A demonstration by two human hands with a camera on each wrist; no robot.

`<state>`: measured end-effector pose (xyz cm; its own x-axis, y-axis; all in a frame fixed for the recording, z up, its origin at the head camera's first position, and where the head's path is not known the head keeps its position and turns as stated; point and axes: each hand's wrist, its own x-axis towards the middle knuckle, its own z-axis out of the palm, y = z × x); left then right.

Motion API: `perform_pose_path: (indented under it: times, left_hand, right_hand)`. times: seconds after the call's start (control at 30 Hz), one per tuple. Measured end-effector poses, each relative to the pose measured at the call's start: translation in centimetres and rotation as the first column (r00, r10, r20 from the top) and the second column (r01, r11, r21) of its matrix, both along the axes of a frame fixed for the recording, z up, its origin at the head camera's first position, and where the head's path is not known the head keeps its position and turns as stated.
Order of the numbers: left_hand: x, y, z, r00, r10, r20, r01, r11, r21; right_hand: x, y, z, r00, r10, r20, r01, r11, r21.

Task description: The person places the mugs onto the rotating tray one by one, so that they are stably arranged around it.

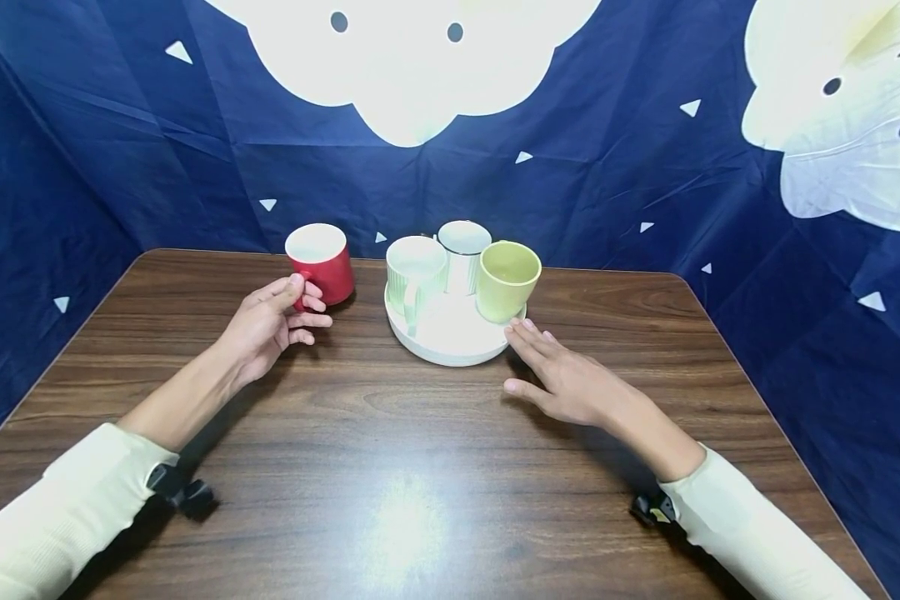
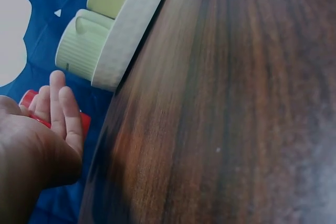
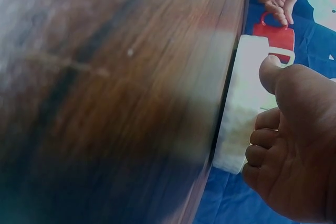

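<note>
A red mug (image 1: pixel 332 271) with a white inside is at the left, its handle pinched between the thumb and fingers of my left hand (image 1: pixel 270 325). Whether its base touches the table cannot be told. Right of it, a round white tray (image 1: pixel 453 358) carries a pale green ribbed mug (image 1: pixel 420 275), a white mug with a dark rim line (image 1: pixel 462 250) and a yellow-green cup (image 1: pixel 506 283). My right hand (image 1: pixel 570 379) has its fingers extended, with the fingertips at the tray's right edge, just below the yellow-green cup. The right wrist view shows my thumb standing apart from those fingers.
All of this is on a brown wood-grain table (image 1: pixel 330 500) with rounded far corners. Behind it hangs a dark blue cloth (image 1: pixel 607 183) with white cloud shapes and small triangles. The tray and mugs are close to the table's far edge.
</note>
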<state>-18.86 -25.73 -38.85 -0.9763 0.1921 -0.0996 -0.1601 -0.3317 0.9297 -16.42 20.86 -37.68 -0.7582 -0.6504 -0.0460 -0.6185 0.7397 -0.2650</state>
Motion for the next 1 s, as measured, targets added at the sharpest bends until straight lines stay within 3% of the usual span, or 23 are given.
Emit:
perform_pose_path:
  times: [0.27,1.0]
  left_hand:
    - [0.6,0.3,0.3,1.000,0.022,0.017,-0.022,0.999,-0.023]
    - [2.5,0.9,0.1,0.998,-0.002,-0.058,-0.002,0.998,-0.066]
  right_hand:
    - [0.3,-0.3,0.0,1.000,0.006,-0.009,-0.006,1.000,-0.003]
    - [0.9,-0.8,0.1,1.000,0.005,0.008,-0.005,1.000,-0.004]
